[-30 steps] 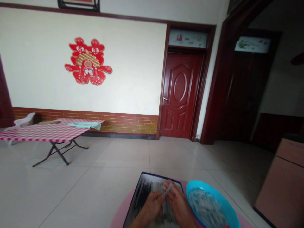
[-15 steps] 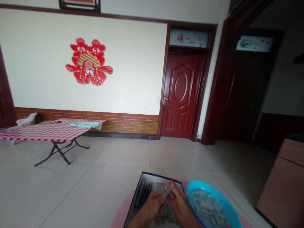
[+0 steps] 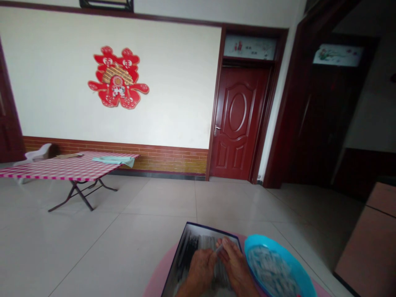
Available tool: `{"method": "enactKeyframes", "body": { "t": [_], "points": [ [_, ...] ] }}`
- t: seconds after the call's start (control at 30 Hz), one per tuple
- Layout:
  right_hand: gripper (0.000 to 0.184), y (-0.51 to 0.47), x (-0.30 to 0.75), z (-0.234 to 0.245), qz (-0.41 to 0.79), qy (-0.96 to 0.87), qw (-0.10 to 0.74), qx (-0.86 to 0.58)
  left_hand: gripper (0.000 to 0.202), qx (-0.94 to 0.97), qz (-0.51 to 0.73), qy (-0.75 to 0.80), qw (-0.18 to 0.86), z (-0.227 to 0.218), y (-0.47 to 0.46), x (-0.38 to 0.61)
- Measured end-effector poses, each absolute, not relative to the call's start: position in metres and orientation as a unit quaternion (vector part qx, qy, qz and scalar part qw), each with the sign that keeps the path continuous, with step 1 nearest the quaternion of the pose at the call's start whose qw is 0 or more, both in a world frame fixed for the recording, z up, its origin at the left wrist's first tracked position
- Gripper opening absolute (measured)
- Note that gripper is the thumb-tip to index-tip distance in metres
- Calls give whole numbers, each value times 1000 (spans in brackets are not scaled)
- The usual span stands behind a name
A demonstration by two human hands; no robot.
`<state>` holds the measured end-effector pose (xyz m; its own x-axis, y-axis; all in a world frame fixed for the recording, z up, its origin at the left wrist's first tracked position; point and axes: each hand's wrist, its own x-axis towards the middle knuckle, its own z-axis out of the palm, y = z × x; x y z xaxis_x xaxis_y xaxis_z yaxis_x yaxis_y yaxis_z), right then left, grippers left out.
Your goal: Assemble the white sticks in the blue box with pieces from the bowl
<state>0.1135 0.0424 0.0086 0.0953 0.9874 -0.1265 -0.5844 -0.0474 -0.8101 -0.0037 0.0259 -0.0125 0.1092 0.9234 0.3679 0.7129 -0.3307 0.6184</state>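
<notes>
Both hands are close together over a shallow box [image 3: 173,264] with a dark blue rim. Between them is a small, pale, stick-like piece [image 3: 219,248], too blurred to name. My left hand [image 3: 201,266] is closed at the near end of this piece. My right hand [image 3: 232,259] pinches its other end between thumb and fingers. Inside the box lie rows of thin black sticks [image 3: 189,249] and pale, clear-looking sticks [image 3: 206,241], partly hidden under my hands. Right of the box, a blue basin [image 3: 280,247] holds many short, pale, translucent pieces [image 3: 270,268].
Box and basin stand on a round pink surface [image 3: 157,270]. Further off at left is a folding table [image 3: 71,167] with a checked cover and a light green cloth [image 3: 113,160]. A pinkish cabinet [image 3: 368,235] stands at right. A red door [image 3: 238,123] is in the far wall.
My left hand has turned slightly and moved closer to my right hand, the fingers still on the pale piece. The view has shifted a little.
</notes>
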Motion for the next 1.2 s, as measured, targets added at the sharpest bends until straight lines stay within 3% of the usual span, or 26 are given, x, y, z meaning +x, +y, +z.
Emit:
{"method": "enactKeyframes", "body": {
  "t": [0.17, 0.43, 0.87, 1.2],
  "points": [
    [42, 44, 115, 4, 617, -263, 636, -383, 37, 739, 303, 601, 33, -8, 16, 1],
    [44, 45, 116, 1, 618, -266, 628, -391, 34, 739, 241, 629, -10, -2, 9, 2],
    [43, 39, 113, 9, 624, -261, 628, -384, 29, 774, 231, 589, 35, 16, 7, -2],
    [47, 40, 113, 10, 578, -286, 645, -411, 29, 785, 304, 538, 44, 7, 15, -19]
  ]
}}
